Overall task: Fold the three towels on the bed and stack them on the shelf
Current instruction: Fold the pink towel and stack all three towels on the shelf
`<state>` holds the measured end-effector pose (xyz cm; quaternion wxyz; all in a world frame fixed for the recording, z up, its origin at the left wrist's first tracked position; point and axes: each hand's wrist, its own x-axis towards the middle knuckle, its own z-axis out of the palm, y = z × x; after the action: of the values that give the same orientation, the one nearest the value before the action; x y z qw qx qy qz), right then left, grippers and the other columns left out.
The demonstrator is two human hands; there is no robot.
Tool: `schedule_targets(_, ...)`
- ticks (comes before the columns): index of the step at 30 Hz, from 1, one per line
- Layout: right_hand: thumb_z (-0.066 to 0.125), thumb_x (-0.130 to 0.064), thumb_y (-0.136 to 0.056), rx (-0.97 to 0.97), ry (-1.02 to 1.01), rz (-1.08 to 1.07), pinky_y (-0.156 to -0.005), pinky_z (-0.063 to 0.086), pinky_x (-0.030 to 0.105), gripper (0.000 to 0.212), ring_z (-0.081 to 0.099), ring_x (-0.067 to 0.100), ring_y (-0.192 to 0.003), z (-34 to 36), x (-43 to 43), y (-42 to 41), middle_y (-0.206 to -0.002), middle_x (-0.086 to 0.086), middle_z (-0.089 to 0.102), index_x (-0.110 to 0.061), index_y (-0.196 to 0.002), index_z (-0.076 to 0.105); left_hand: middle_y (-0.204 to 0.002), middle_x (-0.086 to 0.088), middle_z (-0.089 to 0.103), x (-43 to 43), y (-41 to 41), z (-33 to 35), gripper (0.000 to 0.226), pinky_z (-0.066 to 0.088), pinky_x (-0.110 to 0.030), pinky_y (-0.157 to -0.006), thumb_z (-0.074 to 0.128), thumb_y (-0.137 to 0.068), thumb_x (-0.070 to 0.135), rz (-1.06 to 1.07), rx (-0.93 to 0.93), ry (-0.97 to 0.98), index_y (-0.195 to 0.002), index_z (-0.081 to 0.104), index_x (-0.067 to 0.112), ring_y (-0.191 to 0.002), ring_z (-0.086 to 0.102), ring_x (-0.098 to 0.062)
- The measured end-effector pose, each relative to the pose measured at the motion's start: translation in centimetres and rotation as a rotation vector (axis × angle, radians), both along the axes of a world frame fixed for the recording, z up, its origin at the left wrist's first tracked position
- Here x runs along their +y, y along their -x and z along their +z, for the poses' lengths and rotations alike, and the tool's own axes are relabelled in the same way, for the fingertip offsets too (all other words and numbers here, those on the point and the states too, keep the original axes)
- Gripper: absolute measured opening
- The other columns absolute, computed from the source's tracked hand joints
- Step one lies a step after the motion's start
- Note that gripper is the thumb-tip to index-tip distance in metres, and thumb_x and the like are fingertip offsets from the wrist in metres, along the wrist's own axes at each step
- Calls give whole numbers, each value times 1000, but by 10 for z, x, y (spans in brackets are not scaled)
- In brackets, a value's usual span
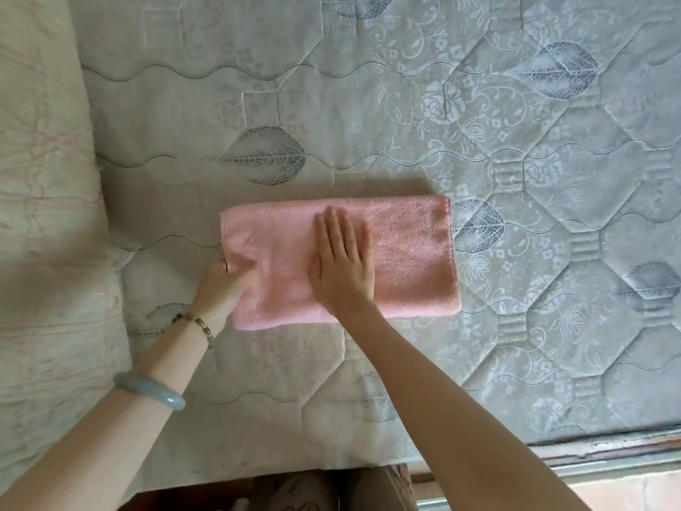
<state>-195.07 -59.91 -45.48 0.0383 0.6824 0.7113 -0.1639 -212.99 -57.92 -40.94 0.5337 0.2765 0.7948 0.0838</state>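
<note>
Head view, looking down. Pink towel point(339, 263) lies folded into a long rectangle on the mattress point(405, 105), a little below frame centre, long axis running from 9 to 3 o'clock. Edges fairly square; right end shows a stitched hem, near edge rounded as a fold.

Right hand point(344, 267) lies flat on top of the towel just left of its middle, palm down, fingers together and straight, pointing toward 12 o'clock. It grips nothing, only presses on the cloth. Forearm runs off toward 5 o'clock.

Left hand point(224, 280) is at the towel's left end, about 8 o'clock from towel centre. Its fingers are tucked under or into the fold at that end, closed on the towel's edge; fingertips hidden by cloth. Beaded bracelet point(197, 324) on the wrist, pale green bangle point(149, 390) further up the forearm, arm leading off toward 7 o'clock.

Mattress is quilted, grey-green, with leaf prints and wavy stitch lines. A paler cream quilted cover point(40, 215) fills the frame at 9 o'clock. Only this one towel shows; no shelf in frame.
</note>
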Motion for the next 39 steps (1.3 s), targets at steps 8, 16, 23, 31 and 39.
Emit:
schedule_targets(8,36,-33,-98,53,-21,33,-116,21,53,57,27,25,-145,7,-65,-3,-155,9,31,-9,-149,27,-103,3,63,6,6,35,7,47,-23,-73,48,-99,24,-375,-116,-66,-97,53,29,-89,59,-9)
schedule_targets(16,39,-24,-96,389,1,-88,-118,19,45,53,27,27,-144,36,-56,-13,-152,13,36,-4,-146,35,-84,-5,59,1,-26,83,30,45,-38,-63,51,-95,34,-453,118,-207,-110,44,9,-75,59,-23)
schedule_targets(23,57,9,-72,881,69,-377,-88,47,14,62,60,17,-101,89,-75,-39,-119,-5,54,-12,-130,51,-71,-3,55,4,-116,112,20,39,-15,-37,52,-97,22,-434,27,-404,-101,36,11,-47,54,-7)
schedule_targets(31,55,-8,-67,1493,209,-1360,-52,43,18,8,50,4,-53,97,-74,-47,-53,-14,56,-9,-75,56,-72,-3,59,-6,-207,71,21,55,-33,-47,52,-97,20,-436,-30,-354,-105,34,12,-50,62,-17)
schedule_targets(39,59,0,-87,1462,5,-1659,-60,51,21,26,62,9,-75,83,-66,-91,-86,2,67,-15,-108,65,-85,-8,64,3,-252,43,23,56,-38,-49,54,-96,27,-523,-69,-331,-108,40,12,-59,67,-19)
